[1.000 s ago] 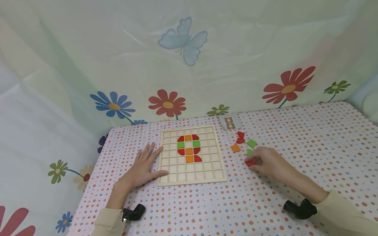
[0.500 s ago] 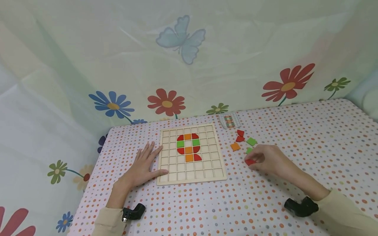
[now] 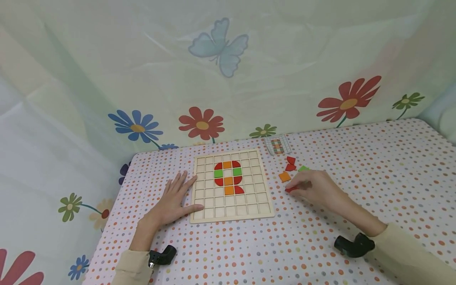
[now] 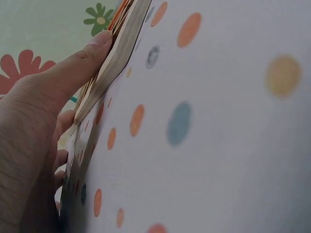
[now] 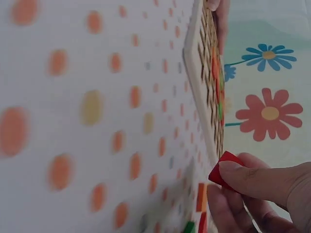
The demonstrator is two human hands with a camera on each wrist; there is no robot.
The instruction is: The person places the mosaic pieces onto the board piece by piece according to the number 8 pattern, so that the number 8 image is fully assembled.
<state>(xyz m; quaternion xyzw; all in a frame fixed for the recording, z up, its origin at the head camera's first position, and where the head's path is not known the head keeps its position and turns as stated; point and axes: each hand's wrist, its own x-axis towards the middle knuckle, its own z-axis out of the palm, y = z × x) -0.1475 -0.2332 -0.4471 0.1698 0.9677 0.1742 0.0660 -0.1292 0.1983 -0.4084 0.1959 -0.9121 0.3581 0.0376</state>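
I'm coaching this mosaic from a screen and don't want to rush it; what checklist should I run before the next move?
1. Tile secured: right grip pinches a red tile. Ok.
2. Board steadied: left grip touches the left side of the wooden grid board. Ok.
3. Red tile over the board: it is right of it. Not ok.
4. Bare cell left of the lowest orange square on the board: ok.
5. Loose green tile fully visible: right grip partly covers it. Not ok.
6. Printed card detail readable: too small, cannot tell.
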